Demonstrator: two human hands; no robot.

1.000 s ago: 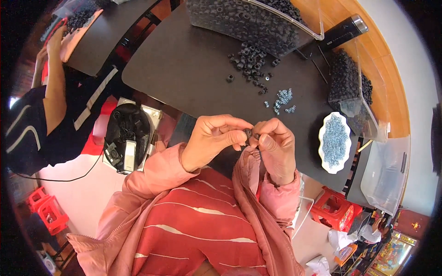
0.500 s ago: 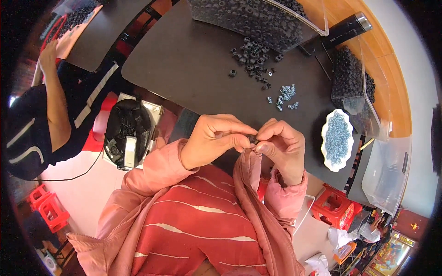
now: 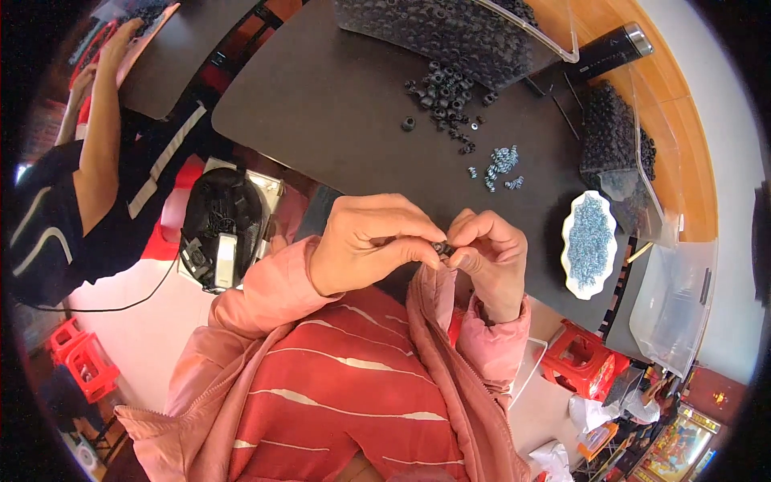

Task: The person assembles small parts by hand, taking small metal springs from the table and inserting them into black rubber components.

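In front of my chest, both hands meet over a small dark part (image 3: 441, 247), mostly hidden by the fingertips. My left hand (image 3: 371, 243) pinches it from the left with thumb and forefinger. From the right, the thumb and fingers of my right hand (image 3: 491, 255) close on the same piece. Beyond them on the dark table lies a heap of small black rounded parts with holes (image 3: 446, 95). Nearer to my right hand is a small pile of metal coil springs (image 3: 501, 162). A white scalloped dish (image 3: 583, 292) full of springs stands further right.
Clear bins of black parts stand at the far edge (image 3: 573, 57) and the right (image 3: 614, 149), with a black bottle (image 3: 608, 55) between them. To the left, a co-worker's arm (image 3: 101, 165) reaches over another table. A red stool (image 3: 585, 360) stands at lower right.
My hands have shifted very slightly left, still pinching the dark part together. The co-worker's arm at the left has reached further up over the other table.
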